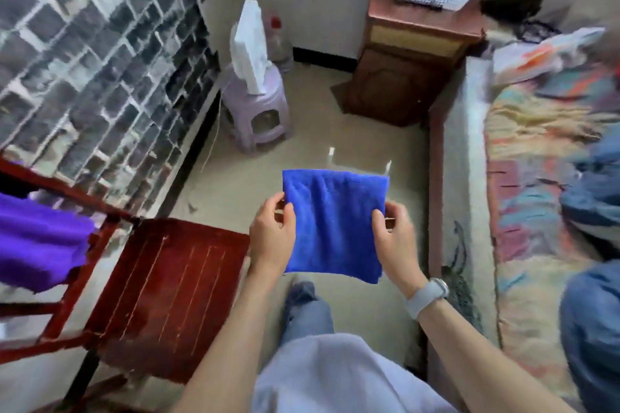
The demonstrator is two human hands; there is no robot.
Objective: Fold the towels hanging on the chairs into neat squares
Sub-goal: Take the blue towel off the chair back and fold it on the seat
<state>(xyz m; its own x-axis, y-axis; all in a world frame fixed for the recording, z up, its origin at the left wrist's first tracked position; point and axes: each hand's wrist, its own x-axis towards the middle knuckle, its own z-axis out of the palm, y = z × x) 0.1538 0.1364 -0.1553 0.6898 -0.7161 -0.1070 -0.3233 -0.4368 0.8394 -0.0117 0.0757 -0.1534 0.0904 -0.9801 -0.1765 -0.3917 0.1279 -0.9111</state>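
Both hands, the left hand [272, 233] and right hand [393, 231], pinch the folded blue towel [333, 223] by its side edges, up in the air beside the red chair [161, 295]. If one hand lets go, the folds could flop open.

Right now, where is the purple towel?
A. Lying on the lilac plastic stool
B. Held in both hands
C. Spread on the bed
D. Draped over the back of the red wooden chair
D: the purple towel hangs over the back of the red wooden chair, while both hands hold the folded blue towel.
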